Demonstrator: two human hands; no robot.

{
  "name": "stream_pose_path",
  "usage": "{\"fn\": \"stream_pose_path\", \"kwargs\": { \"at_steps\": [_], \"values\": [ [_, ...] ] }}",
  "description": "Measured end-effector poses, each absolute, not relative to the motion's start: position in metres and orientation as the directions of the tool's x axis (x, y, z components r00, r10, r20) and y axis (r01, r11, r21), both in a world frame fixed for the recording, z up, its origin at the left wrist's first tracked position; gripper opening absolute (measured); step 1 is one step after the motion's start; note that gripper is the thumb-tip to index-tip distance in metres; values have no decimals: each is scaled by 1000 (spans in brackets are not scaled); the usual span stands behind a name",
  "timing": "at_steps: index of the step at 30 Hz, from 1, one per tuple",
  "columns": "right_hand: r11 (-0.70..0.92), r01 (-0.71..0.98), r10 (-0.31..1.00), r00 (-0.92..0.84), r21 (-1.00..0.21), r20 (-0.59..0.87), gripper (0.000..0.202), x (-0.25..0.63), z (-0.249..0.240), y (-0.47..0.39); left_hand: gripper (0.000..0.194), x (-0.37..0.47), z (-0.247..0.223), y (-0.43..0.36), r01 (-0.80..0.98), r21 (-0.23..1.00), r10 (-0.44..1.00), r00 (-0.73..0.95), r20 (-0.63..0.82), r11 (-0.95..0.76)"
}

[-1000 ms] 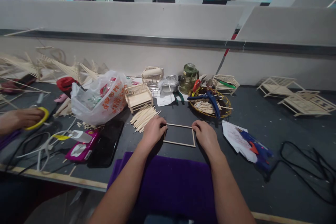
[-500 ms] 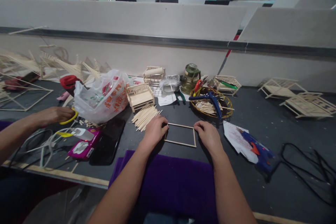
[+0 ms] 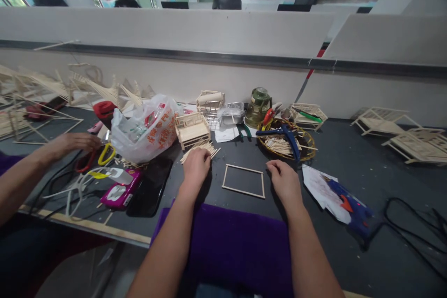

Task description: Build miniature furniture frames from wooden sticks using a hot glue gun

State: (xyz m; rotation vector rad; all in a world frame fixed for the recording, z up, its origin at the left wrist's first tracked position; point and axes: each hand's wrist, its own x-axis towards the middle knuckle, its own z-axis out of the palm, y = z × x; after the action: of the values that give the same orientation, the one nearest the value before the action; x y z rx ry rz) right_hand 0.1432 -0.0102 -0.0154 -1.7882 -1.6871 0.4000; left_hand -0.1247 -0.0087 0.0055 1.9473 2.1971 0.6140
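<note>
A rectangular frame of thin wooden sticks (image 3: 244,193) lies flat on the dark table, between my two hands and touched by neither. My left hand (image 3: 196,167) is over the near end of a pile of loose sticks (image 3: 208,148), its fingers bent together; whatever they may hold is hidden. To the right of the frame is my right hand (image 3: 282,178), thumb and forefinger close together just off its corner; whether something tiny is between them cannot be made out. A small wooden bench model (image 3: 193,131) stands behind the sticks.
Beyond are a plastic bag (image 3: 145,130), a green jar (image 3: 258,106) and a basket with sticks and tools (image 3: 307,151). A black phone (image 3: 151,191) lies left, a blue glue gun (image 3: 352,207) with its cable right. Another person's hand (image 3: 75,143) is near scissors (image 3: 106,153).
My left hand has let go of the stick frame and moved left to the stick pile. My right hand has drawn slightly away from the frame. The other person's hand has come off the yellow-handled scissors.
</note>
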Motion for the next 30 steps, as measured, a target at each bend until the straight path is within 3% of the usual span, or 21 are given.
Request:
{"fn": "stream_pose_path", "kwargs": {
  "at_steps": [4,15,19,23,26,30],
  "values": [
    [38,760,956,161,-649,245,26,141,-13,-12,13,-132,7,-10,955,263,979,-170,114,135],
    [92,728,939,163,-679,302,27,141,-8,-13,21,-125,7,-13,988,154,987,-40,154,16],
    [97,715,936,171,-693,308,26,144,-9,-12,20,-127,7,-13,980,197,983,-65,170,31],
    [86,710,961,126,-699,246,24,148,-10,-11,18,-126,10,-11,938,346,975,-60,212,-18],
    [109,686,966,98,-720,240,24,149,-8,-12,17,-119,12,-11,878,431,962,103,255,-208],
    [207,587,960,32,-783,278,26,144,-2,-14,22,-101,14,-15,839,397,923,291,252,-373]
  ]
}}
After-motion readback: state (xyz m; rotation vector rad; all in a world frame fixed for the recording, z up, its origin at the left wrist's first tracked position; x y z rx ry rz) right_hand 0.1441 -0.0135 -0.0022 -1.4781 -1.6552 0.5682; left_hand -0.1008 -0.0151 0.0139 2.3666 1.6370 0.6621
